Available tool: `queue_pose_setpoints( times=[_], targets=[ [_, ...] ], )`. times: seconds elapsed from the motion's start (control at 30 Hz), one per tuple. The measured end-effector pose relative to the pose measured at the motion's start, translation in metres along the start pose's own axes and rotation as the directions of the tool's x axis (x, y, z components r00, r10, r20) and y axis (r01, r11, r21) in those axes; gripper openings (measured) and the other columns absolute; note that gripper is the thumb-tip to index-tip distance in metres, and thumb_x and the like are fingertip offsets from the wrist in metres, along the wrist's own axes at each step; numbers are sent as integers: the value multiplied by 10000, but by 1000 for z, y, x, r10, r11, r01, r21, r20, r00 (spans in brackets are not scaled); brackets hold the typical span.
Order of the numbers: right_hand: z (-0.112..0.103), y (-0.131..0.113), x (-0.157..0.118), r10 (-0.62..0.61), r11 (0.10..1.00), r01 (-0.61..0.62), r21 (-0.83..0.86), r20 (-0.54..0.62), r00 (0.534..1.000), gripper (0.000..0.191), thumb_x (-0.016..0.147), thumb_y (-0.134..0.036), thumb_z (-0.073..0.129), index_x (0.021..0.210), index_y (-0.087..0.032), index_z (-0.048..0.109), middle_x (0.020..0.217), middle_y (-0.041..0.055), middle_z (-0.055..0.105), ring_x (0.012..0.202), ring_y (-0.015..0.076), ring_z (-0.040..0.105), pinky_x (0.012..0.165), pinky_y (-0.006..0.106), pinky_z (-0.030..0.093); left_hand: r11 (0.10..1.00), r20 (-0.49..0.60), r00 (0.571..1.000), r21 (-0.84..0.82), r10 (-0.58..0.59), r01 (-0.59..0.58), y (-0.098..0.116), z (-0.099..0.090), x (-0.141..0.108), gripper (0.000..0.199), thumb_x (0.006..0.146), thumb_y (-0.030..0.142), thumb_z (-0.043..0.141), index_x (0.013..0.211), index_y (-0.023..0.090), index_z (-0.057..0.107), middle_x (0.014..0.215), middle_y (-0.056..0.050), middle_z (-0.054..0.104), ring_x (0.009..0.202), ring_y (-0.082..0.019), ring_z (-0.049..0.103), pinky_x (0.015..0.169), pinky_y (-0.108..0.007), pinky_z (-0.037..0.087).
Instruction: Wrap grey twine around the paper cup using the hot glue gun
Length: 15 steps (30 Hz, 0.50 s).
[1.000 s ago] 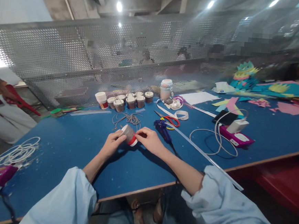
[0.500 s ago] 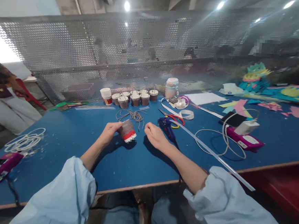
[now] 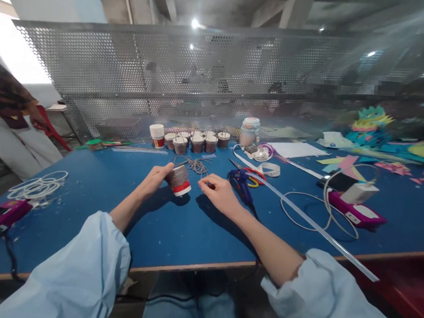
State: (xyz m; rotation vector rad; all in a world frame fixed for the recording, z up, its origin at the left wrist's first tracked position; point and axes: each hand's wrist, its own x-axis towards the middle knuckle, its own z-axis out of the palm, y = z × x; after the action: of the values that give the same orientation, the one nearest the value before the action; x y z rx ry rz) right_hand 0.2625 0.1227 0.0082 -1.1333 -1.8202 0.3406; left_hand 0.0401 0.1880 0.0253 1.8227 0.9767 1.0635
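My left hand (image 3: pixel 155 180) grips a paper cup (image 3: pixel 179 180), tilted, with its white rim down and to the right. Grey-brown cord covers much of its side, and a red band shows above the rim. To the right, my right hand (image 3: pixel 217 191) is closed in a pinch, apart from the cup. A strand of grey cord (image 3: pixel 198 166) reaches its fingertips from the loose tangle behind; the pinched part is mostly hidden. Beyond the tangle stand several brown-wrapped cups with handles (image 3: pixel 197 144). Close to my right hand lies a blue glue gun (image 3: pixel 242 185).
A cup stack (image 3: pixel 157 135) and a jar (image 3: pixel 250 132) stand at the back. Scissors (image 3: pixel 256 176), a clear glue stick (image 3: pixel 317 226) and a purple power strip (image 3: pixel 358 212) lie right. A white cable coil (image 3: pixel 39 184) lies left. A mesh panel (image 3: pixel 104 82) borders the table; a person stands left.
My left hand has turned the cup slightly, its rim now lower. My right hand has moved a little closer to the cup. The camera view has shifted, so the scene sits slightly differently.
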Motion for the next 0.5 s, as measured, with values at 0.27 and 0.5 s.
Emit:
queue_pose_setpoints(
  times=[0.27,0.5],
  targets=[
    [12,4,4,48,993,-43,112,-40,998,148,798,-218,605,789,-189,749,781,31,712,699,150,627,678,262,455,982,0,997,-175,-77,76,4,15,-4,575,756,664,526,505,146,510,495,16,442,528,-118,390,566,-267,351],
    [16,1,6,70,989,-62,138,-52,996,147,788,-242,606,815,-183,739,822,41,721,744,162,641,701,264,464,957,17,995,-274,-97,98,-2,19,-3,553,740,636,577,543,119,576,515,-4,514,525,-123,440,580,-271,382]
  ],
)
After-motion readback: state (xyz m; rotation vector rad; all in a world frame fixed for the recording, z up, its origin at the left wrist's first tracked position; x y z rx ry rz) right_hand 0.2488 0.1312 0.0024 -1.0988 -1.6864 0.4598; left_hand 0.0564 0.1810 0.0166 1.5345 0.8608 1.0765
